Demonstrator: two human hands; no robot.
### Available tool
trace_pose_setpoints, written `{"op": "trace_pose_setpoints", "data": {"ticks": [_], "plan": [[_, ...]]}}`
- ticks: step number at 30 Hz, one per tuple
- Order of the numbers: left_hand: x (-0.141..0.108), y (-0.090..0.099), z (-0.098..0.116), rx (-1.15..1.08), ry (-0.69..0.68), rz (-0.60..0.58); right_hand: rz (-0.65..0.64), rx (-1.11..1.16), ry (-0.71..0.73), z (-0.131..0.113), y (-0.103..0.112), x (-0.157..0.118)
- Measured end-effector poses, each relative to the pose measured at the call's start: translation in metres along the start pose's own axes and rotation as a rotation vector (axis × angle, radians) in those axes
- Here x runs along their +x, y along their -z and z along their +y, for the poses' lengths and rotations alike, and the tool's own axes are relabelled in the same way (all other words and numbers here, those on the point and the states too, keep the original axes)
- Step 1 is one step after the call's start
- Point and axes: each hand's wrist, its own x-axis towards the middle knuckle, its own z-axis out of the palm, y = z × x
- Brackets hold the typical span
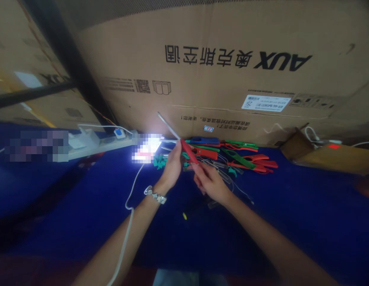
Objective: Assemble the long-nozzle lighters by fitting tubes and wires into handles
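A red long-neck lighter (188, 151) is held above the blue table, tilted, its metal tube pointing up and to the left. My left hand (172, 166) grips it near the base of the tube. My right hand (210, 180) has its fingers closed round the lower end of the red handle. Behind my hands lie a blue lighter handle (205, 141), a green handle piece (241, 159) and several red handle pieces (262, 163). Small teal parts (159, 162) and clear pieces with thin wires are scattered beside my hands, partly hidden by them.
A large cardboard box (208, 83) stands behind the table's blue cloth (101, 214). Leftward are a white power strip (104, 145) and a bright, blurred-out glowing object (147, 150). A white cable (129, 206) crosses my left forearm. An open carton (336, 159) sits at the right.
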Motion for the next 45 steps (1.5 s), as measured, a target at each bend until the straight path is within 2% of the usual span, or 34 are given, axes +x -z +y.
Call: {"op": "trace_pose_setpoints", "data": {"ticks": [6, 9, 12, 15, 19, 22, 24, 26, 30, 37, 45], "plan": [[-0.004, -0.004, 0.008, -0.097, 0.044, -0.087, -0.181, 0.381, -0.144, -0.01, 0.009, 0.001], [-0.005, -0.005, 0.008, -0.151, 0.105, -0.123, -0.243, 0.432, -0.171, -0.009, 0.011, 0.0], [-0.004, -0.004, 0.007, -0.099, 0.113, -0.113, -0.263, 0.369, -0.18, -0.009, 0.01, -0.001], [-0.002, -0.001, 0.007, 0.027, 0.033, -0.039, -0.221, 0.269, -0.161, -0.009, 0.008, 0.0], [-0.001, 0.003, 0.007, 0.122, -0.035, -0.016, -0.023, 0.123, -0.059, -0.004, 0.007, 0.003], [-0.001, 0.003, 0.007, 0.197, -0.08, 0.013, 0.163, -0.149, 0.11, 0.002, 0.009, 0.003], [-0.002, 0.002, 0.006, 0.243, -0.101, 0.02, 0.223, -0.313, 0.215, 0.005, 0.009, 0.002], [-0.002, 0.002, 0.007, 0.247, -0.088, 0.012, 0.225, -0.377, 0.248, 0.007, 0.01, 0.002], [-0.002, 0.001, 0.006, 0.178, -0.104, 0.017, 0.199, -0.36, 0.253, 0.007, 0.009, 0.001], [-0.002, 0.003, -0.011, 0.074, -0.261, 0.124, 0.118, -0.37, 0.262, 0.004, 0.006, -0.003], [-0.003, 0.001, -0.021, 0.052, -0.302, 0.24, 0.045, -0.46, 0.208, 0.003, 0.003, -0.005]]}}
